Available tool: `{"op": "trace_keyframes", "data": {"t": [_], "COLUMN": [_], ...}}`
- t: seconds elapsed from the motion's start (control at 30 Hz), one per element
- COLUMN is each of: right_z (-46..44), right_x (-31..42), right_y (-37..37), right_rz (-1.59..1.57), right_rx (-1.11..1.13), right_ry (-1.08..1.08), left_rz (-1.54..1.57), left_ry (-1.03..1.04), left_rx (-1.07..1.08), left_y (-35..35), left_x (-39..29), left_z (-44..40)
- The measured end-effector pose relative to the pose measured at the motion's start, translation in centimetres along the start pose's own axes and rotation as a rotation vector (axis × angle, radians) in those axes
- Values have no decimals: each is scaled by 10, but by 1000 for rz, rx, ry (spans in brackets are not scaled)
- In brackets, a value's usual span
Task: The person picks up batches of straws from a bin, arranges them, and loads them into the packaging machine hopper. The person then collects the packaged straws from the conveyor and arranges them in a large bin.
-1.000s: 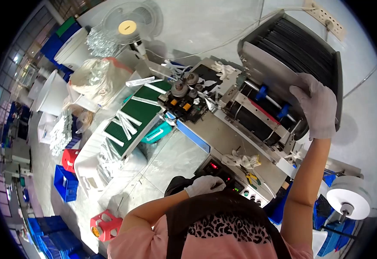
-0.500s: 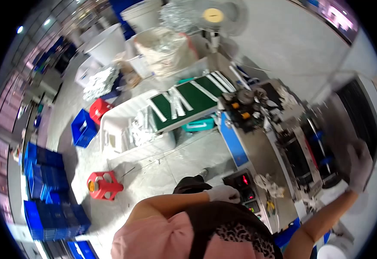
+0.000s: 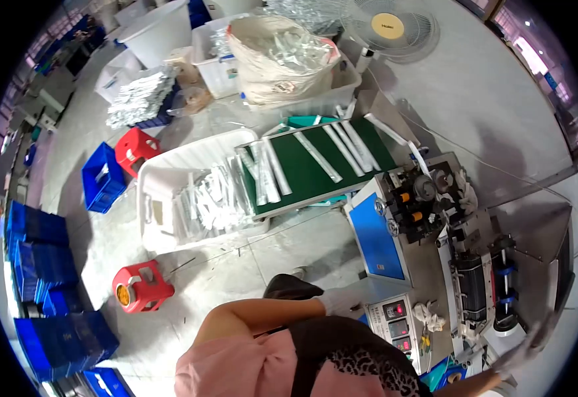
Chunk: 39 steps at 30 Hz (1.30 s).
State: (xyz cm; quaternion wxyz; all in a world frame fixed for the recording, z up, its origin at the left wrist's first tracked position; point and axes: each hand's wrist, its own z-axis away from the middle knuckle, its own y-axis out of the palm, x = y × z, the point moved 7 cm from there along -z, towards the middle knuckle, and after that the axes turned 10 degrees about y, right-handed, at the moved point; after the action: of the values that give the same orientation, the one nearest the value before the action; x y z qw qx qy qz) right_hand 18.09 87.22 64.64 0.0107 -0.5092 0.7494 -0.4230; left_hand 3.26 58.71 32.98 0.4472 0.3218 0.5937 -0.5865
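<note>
From here I count one roller machine (image 3: 472, 291) and, at its left, three displays (image 3: 398, 329). My left hand (image 3: 332, 302) is left of it, my right hand (image 3: 527, 345) at its lower right; spread or pinching, I cannot tell.

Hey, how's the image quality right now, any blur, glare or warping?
In the head view, the right hand is blurred near the edge; in that view, the green conveyor belt looks crisper, soft shadows lie on the floor, and a bright patch glares at upper right; the head view also shows strong wide-angle distortion, with black corners.
</note>
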Motion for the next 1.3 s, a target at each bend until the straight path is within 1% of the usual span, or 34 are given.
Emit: {"op": "trace_keyframes", "data": {"t": [0.07, 0.1, 0.13, 0.17, 0.2, 0.23, 0.27, 0.33, 0.37, 0.4, 0.43, 0.47, 0.53, 0.57, 0.6, 0.63, 0.67, 0.7, 0.73, 0.8, 0.87, 0.9, 0.93, 0.97, 1.0, 1.03, 1.07, 1.1, 1.13, 1.17, 1.2, 1.27, 1.3], "right_z": [53, 85, 110, 133, 168, 194, 220, 261, 279, 297, 312, 335, 373, 391, 407, 418, 425, 427, 430, 449, 463, 468, 474, 474, 473, 471, 466, 461, 444, 431, 422, 385, 368], "right_x": [-54, -9, 43, 89, 96, 115, 132, 166, 172, 179, 187, 181, 177, 178, 174, 176, 186, 194, 197, 194, 194, 198, 206, 214, 223, 237, 250, 258, 269, 278, 272, 271, 265], "right_y": [56, 95, 121, 145, 167, 182, 194, 204, 208, 212, 216, 224, 243, 254, 268, 277, 282, 285, 287, 298, 312, 318, 326, 337, 349, 362, 380, 401, 426, 455, 489, 557, 596], "right_rz": [-231, -422, -551, -322, -451, -396, -338, -491, -472, -454, -555, -520, -492, -518, -448, -372, -382, -454, -514, -481, -453, -440, -429, -369, -356, -304, -241, -201, -86, 21, 34, 63, 241], "right_rx": [203, 353, 399, 642, 779, 983, 1182, 1346, 1428, 1519, 1533, 1596, 1706, 1725, 1700, 1668, 1663, 1628, 1578, 1543, 1476, 1474, 1478, 1483, 1450, 1425, 1402, 1387, 1323, 1267, 1242, 1055, 1120], "right_ry": [256, 413, 471, 413, 544, 469, 390, 90, 182, 264, 190, 200, 316, 314, 275, 242, 259, 414, 566, 626, 694, 685, 672, 573, 599, 493, 379, 389, 232, 75, 79, 25, 73], "left_rz": [-21, -38, -19, -43, -75, -73, -52, -9, -34, -27, -24, -15, -98, -77, -89, -68, -45, -27, 24, -40, 3, 94, 69, 117, 161, 19, -34, -165, -161, -7, 69, 93, 164], "left_ry": [-169, -180, -187, -161, -128, -117, -112, -112, -172, -184, -211, -249, -380, -475, -497, -563, -616, -605, -662, -670, -843, -895, -901, -954, -1009, -1043, -1089, -941, -932, -1005, -1047, -1148, -1210], "left_rx": [24, 101, 113, 120, 125, 132, 91, 1, 71, 55, -7, -78, -247, -250, -241, -366, -489, -583, -615, -651, -618, -597, -639, -655, -667, -669, -642, -799, -934, -792, -733, -789, -829], "left_y": [2, 13, 16, 16, 16, 16, 14, 12, 7, 6, 3, 2, -6, -10, -10, -12, -14, -11, -13, -29, -55, -69, -84, -92, -113, -132, -146, -160, -163, -198, -219, -234, -243], "left_x": [24, 36, 39, 39, 40, 41, 44, 50, 48, 53, 63, 71, 87, 95, 103, 119, 138, 159, 177, 202, 227, 242, 262, 285, 296, 319, 346, 386, 426, 417, 423, 464, 473], "left_z": [22, 27, 34, 39, 42, 48, 55, 75, 86, 98, 112, 129, 177, 201, 220, 243, 263, 277, 289, 306, 316, 319, 322, 327, 332, 335, 339, 344, 350, 350, 349, 354, 356]}}
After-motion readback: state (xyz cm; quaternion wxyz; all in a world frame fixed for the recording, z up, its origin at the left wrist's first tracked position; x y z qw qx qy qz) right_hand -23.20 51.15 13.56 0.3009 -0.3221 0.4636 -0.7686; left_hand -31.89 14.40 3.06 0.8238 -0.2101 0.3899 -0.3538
